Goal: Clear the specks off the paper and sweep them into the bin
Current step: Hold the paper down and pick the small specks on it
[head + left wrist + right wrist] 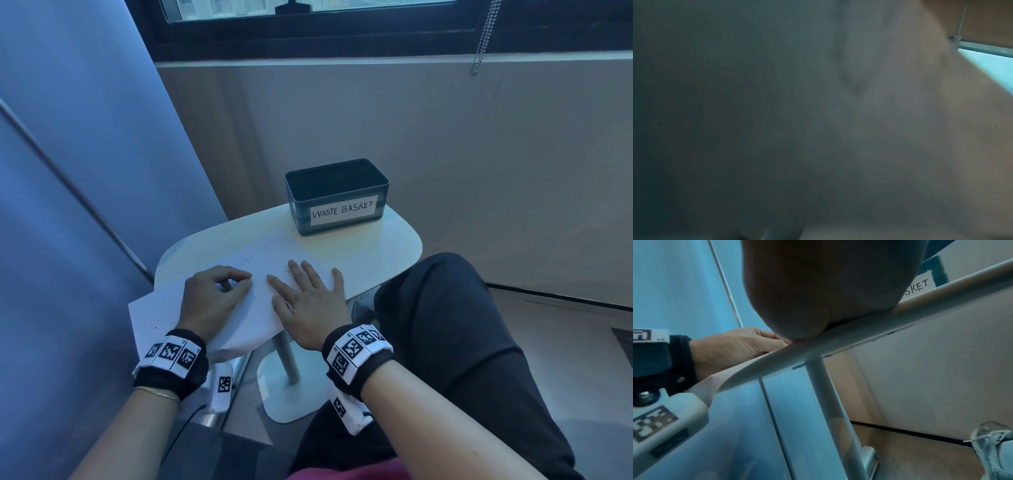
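A white sheet of paper (246, 308) lies on the small white table (376, 246) and overhangs its near-left edge. Tiny dark specks (247, 260) are scattered on the far part of the sheet, with a few near the overhanging corner. My left hand (245, 279) rests on the paper with fingers curled, thumb and forefinger tips together; nothing shows between them. My right hand (301, 284) lies flat on the sheet just to the right, fingers straight and spread. The dark bin (337, 195), labelled WASTE BASKET, stands open at the table's far end. The left wrist view is dark and blurred.
The table stands on one pole (828, 402) with a round foot. A blue partition (85, 171) rises close on the left and a wall with a window sill lies behind the bin. My dark-trousered knee (445, 308) is beside the table's right edge, with a shoe (995, 443) on the floor.
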